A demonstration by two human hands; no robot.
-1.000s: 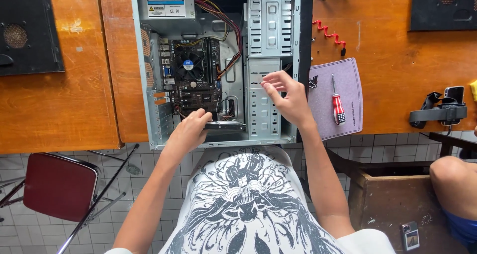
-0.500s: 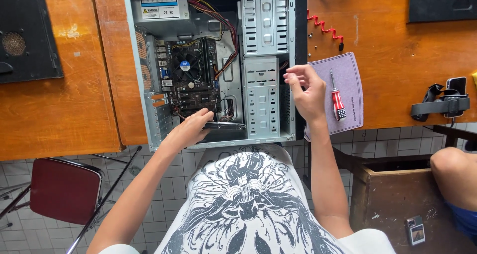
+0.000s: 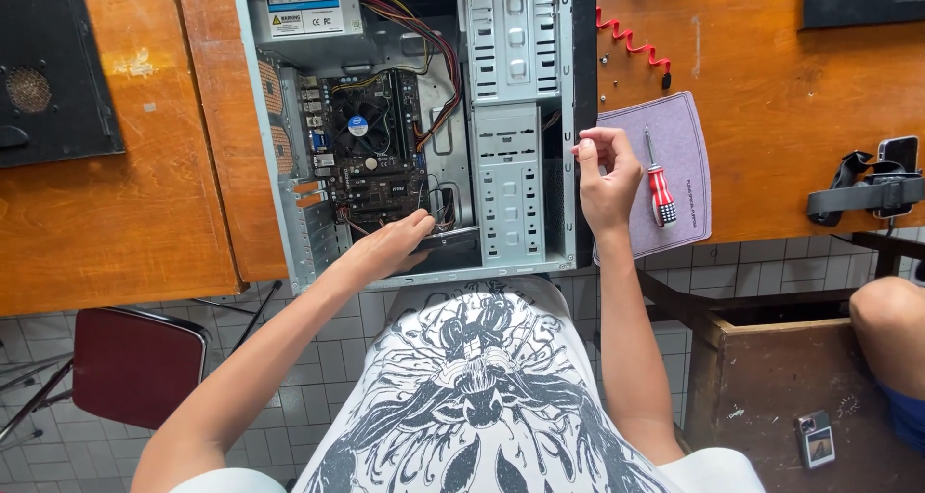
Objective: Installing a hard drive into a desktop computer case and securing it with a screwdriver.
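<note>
1. An open computer case [image 3: 511,117] lies on its side on a wooden table [image 3: 125,213], reaching the table's near edge.
2. The left hand [image 3: 385,247] rests inside the case's near end, fingers on a dark drive [image 3: 453,247] beside the motherboard [image 3: 371,156].
3. The right hand [image 3: 607,180] hovers, fingers curled, at the case's right edge.
4. Just right of it, a red-handled screwdriver [image 3: 660,185] lies on a purple mat [image 3: 674,165].

Sitting at the top left corner of the open grey metal computer case [image 3: 578,117]: rectangular white sticker label with blue band and yellow warning patch [image 3: 309,11]. Lying face-up on the brown wooden box [image 3: 771,377], lower right: small grey device with lit screen [image 3: 815,439].
</note>
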